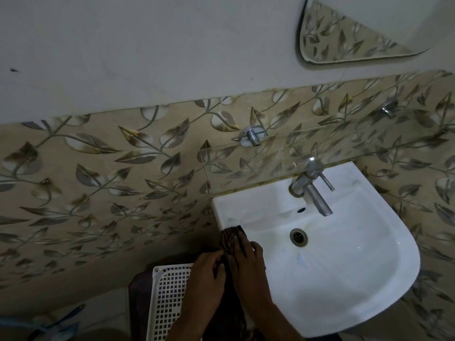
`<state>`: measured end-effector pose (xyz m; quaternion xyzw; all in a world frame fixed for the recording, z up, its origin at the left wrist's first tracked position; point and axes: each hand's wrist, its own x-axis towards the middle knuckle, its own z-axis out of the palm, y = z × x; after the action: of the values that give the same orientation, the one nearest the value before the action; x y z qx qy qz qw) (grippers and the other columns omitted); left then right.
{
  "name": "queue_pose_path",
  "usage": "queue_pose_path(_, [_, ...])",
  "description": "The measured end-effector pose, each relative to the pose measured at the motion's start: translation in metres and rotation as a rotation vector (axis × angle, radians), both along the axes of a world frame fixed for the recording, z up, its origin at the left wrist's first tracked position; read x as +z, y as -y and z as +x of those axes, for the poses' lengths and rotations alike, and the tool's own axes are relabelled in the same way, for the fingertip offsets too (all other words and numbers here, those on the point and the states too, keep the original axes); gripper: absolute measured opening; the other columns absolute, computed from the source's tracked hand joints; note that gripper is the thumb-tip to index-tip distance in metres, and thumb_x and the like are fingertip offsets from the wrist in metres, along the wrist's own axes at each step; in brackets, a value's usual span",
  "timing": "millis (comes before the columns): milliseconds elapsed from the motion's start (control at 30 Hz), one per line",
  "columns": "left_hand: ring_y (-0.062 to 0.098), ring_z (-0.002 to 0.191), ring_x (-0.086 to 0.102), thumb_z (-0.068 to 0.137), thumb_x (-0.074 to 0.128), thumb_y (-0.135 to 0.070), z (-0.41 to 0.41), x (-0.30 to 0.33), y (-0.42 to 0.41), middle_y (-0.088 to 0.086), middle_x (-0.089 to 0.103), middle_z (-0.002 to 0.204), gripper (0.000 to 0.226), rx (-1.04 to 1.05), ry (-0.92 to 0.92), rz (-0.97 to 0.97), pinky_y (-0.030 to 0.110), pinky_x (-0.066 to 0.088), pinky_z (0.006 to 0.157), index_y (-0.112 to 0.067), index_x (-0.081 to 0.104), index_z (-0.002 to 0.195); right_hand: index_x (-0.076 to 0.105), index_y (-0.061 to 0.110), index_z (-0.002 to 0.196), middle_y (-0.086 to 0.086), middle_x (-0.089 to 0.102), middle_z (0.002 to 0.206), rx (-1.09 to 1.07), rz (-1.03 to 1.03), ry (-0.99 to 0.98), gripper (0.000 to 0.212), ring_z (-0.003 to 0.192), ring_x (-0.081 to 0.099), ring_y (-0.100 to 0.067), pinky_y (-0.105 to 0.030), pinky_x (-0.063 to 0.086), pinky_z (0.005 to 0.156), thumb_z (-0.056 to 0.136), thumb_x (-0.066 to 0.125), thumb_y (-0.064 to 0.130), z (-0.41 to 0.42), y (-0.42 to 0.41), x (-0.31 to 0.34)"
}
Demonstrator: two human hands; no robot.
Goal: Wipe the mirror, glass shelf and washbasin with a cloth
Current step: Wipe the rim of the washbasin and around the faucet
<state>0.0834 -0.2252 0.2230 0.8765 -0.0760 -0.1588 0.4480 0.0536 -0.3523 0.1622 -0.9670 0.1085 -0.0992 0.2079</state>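
Note:
A dark striped cloth (229, 238) lies over the left rim of the white washbasin (344, 267). My right hand (246, 260) presses flat on the cloth at the rim. My left hand (208, 271) pinches the cloth's lower part just left of the basin. The glass shelf (307, 141) runs along the tiled wall above the basin on chrome brackets. The mirror (344, 33) hangs at the top right, only its lower corner in view.
A chrome tap (312, 190) stands at the basin's back, and the drain (298, 237) is in the bowl. A white perforated plastic basket (167, 299) sits below my left hand. Leaf-patterned tiles cover the wall. A blue object lies on the floor at bottom left.

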Motion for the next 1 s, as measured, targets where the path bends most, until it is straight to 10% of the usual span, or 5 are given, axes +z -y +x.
queue_pose_path(200, [0.007,0.115,0.052,0.095,0.056,-0.018,0.016,-0.001,0.007,-0.009,0.056,0.128,0.037,0.021,0.002,0.020,0.026,0.041,0.106,-0.024,0.055,0.132,0.034,0.004,0.152,-0.014,0.015,0.165,0.111,-0.079,-0.028,0.057,0.154,-0.005,-0.031,-0.045,0.005,0.125,0.099,0.037,0.026,0.065,0.004,-0.017])
queue_pose_path(467, [0.012,0.132,0.044,0.096,0.054,-0.022,0.039,-0.007,0.023,-0.004,0.046,0.147,0.051,-0.029,0.028,0.093,0.028,0.031,0.116,-0.025,0.040,0.146,0.047,0.003,0.144,-0.014,0.041,0.154,0.132,-0.063,0.069,0.063,0.149,0.026,-0.029,-0.047,0.026,0.121,0.087,0.067,0.018,0.104,0.021,-0.028])
queue_pose_path(800, [0.014,0.142,0.027,0.099,0.048,-0.026,0.073,-0.005,0.063,0.003,0.031,0.156,0.053,-0.105,0.126,0.141,0.017,0.011,0.113,-0.017,0.032,0.150,0.047,0.001,0.144,-0.017,0.041,0.153,-0.039,-0.055,0.152,0.050,0.146,0.030,-0.034,-0.049,0.024,0.121,0.104,0.023,0.019,0.099,0.103,-0.019])
queue_pose_path(1000, [0.013,0.142,0.025,0.100,0.047,-0.027,0.085,-0.005,0.078,0.001,0.030,0.156,0.053,-0.140,0.130,0.132,0.018,0.010,0.114,-0.016,0.031,0.150,0.053,-0.001,0.139,-0.019,0.051,0.146,-0.205,-0.087,0.144,0.044,0.139,0.043,-0.035,-0.049,0.037,0.114,0.095,0.057,0.004,0.112,0.169,-0.025])
